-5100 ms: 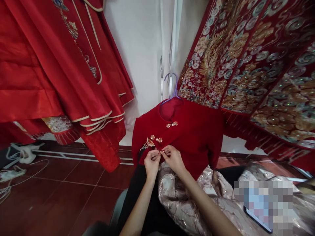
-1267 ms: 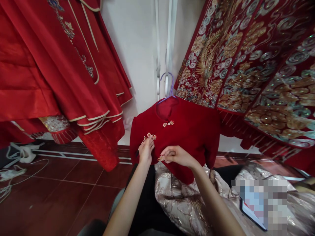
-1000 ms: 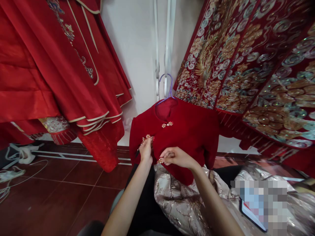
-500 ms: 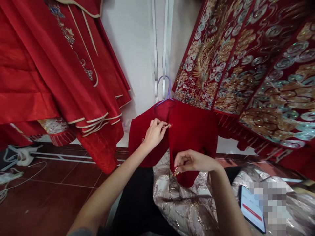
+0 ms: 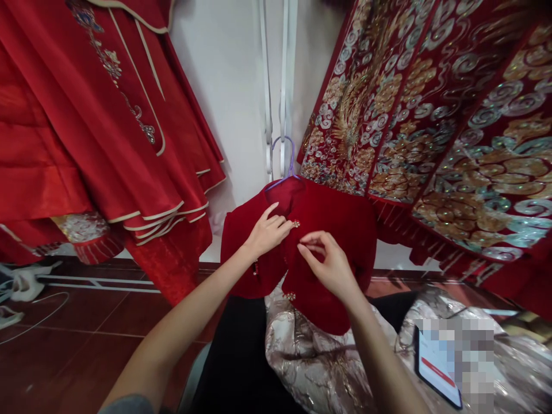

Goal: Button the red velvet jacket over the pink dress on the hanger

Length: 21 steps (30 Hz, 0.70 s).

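Red robes crowd the white wall, and between them the jacket (image 5: 345, 230) hangs facing me on a purple hanger (image 5: 282, 164). Its top clasp (image 5: 295, 223) lies crosswise below the collar. My left hand (image 5: 267, 233) is nearer, its fingertips pinched on the clasp. My right hand (image 5: 330, 264) hovers just right of it, fingers loosely spread and holding nothing.

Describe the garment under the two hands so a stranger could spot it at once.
Against the white wall, between satin robes on the left and gold-embroidered panels on the right, a purple hanger carries a dark red top. Unlike its neighbours it is plain, with only pearl-and-gold clasps, and the left hand and right hand touch its front.
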Tool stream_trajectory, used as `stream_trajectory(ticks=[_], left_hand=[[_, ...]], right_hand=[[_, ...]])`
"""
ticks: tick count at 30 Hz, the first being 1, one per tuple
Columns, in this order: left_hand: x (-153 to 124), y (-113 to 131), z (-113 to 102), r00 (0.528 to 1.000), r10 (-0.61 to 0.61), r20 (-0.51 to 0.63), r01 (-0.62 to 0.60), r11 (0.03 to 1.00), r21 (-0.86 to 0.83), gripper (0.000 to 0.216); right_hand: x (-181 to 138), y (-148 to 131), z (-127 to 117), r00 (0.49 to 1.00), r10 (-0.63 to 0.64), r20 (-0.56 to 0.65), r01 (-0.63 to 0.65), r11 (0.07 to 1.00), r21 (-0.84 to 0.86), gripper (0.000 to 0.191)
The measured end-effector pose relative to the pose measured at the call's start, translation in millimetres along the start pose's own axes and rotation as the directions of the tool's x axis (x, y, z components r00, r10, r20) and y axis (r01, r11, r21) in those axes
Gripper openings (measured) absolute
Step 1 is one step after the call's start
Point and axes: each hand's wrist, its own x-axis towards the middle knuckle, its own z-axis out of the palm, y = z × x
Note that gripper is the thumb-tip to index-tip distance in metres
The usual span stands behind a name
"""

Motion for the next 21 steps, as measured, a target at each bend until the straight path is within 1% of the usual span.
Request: stream_trajectory(ticks=[1,2,3,4,5,6,7,9,10,11,14,16,17,18,21], left_hand=[[1.1,-1.9,0.1,0.999,0.044,0.028,-0.046,0.996,0.074,0.008],[1.8,-3.3,-0.3,0.996,0.065,0.067,-0.074,0.988,0.137,0.010],[1.9,-4.3,-1.1,0.992,0.065,0.112,-0.086,0.978,0.191,0.014],[1.4,-4.9,-2.6,0.987,0.049,0.155,-0.086,0.966,0.245,0.016],[0.1,-5.3,-4.7,0.982,0.022,0.190,-0.080,0.950,0.302,0.017],[-1.8,-5.5,-7.6,0.975,-0.010,0.221,-0.072,0.929,0.362,0.017],[-4.1,-5.6,-11.0,0.969,-0.048,0.244,-0.061,0.905,0.420,0.014],[-9.6,-6.1,-19.8,0.958,-0.119,0.262,-0.033,0.860,0.510,0.009],[-12.1,-6.5,-25.1,0.955,-0.140,0.263,-0.022,0.847,0.531,0.014],[-14.1,-7.0,-30.9,0.954,-0.149,0.260,-0.015,0.844,0.537,0.021],[-15.2,-9.5,-50.7,0.964,-0.127,0.233,-0.009,0.862,0.507,0.036],[-11.4,-11.5,-64.1,0.974,-0.103,0.200,-0.008,0.873,0.488,0.040],[-8.6,-12.5,-70.1,0.978,-0.089,0.187,-0.014,0.873,0.488,0.042],[-5.5,-13.3,-75.1,0.981,-0.073,0.181,-0.026,0.869,0.494,0.043],[3.5,-12.7,-84.1,0.979,-0.041,0.199,-0.070,0.851,0.521,0.045]], right_hand=[[6.5,-6.1,12.0,0.994,-0.064,-0.086,0.064,0.998,-0.008,0.036],[14.4,-11.4,23.9,0.989,-0.115,-0.093,0.115,0.993,0.000,0.043],[23.1,-15.5,35.3,0.989,-0.141,-0.048,0.142,0.990,0.025,0.050],[31.8,-17.8,45.7,0.991,-0.134,0.018,0.133,0.990,0.048,0.058],[39.8,-18.4,54.6,0.992,-0.087,0.087,0.083,0.995,0.048,0.067],[46.0,-17.2,61.8,0.991,-0.014,0.134,0.012,1.000,0.016,0.077],[50.0,-14.4,66.7,0.986,0.067,0.154,-0.062,0.997,-0.039,0.087],[50.1,-5.3,68.2,0.975,0.189,0.120,-0.166,0.969,-0.181,0.103],[46.7,0.3,64.6,0.974,0.206,0.092,-0.178,0.953,-0.247,0.108],[41.8,6.0,58.1,0.978,0.195,0.072,-0.165,0.938,-0.305,0.110],[26.2,21.3,25.5,0.992,0.077,0.101,-0.024,0.895,-0.445,0.104],[21.5,27.8,-0.7,0.991,0.005,0.135,0.067,0.852,-0.519,0.097],[21.8,30.0,-13.2,0.991,-0.017,0.134,0.089,0.828,-0.554,0.095],[23.6,31.6,-24.7,0.993,-0.021,0.119,0.088,0.801,-0.592,0.093],[34.1,33.6,-50.9,0.999,0.016,0.034,0.012,0.710,-0.704,0.089]])
